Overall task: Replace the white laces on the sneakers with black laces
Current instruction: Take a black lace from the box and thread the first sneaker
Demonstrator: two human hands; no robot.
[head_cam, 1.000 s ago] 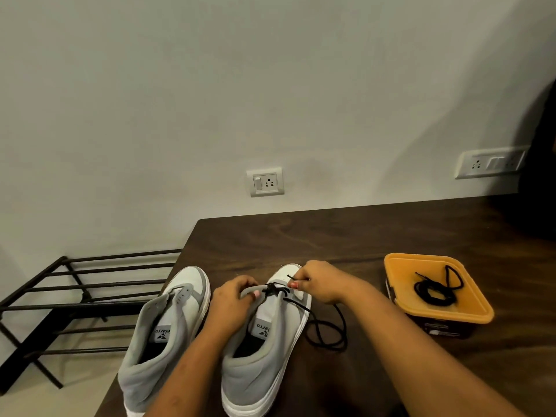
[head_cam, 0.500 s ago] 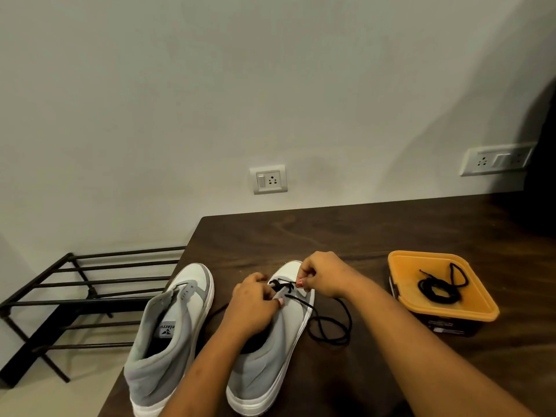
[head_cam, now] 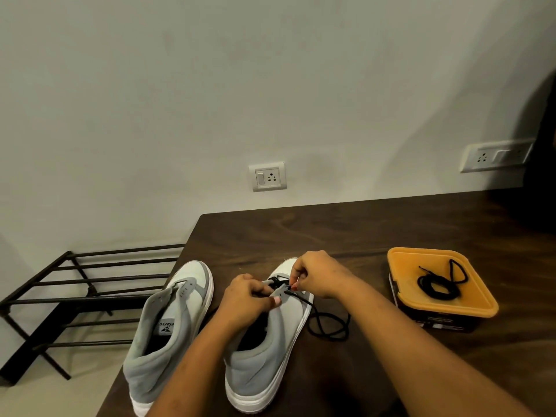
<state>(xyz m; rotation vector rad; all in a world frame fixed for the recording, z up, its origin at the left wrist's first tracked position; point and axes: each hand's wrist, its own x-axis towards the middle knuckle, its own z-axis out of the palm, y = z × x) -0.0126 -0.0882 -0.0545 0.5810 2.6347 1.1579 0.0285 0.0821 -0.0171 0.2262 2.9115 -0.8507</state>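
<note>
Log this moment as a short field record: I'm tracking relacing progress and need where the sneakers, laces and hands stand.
sneaker being laced: on the wooden table, black lace through its front eyelets, slack trailing on the table
left hand: grips that sneaker's upper near the eyelets
right hand: pinches the black lace above the toe
other sneaker: beside it, eyelets look empty
spare black lace: coiled on the orange lid
white laces: none in view
</note>
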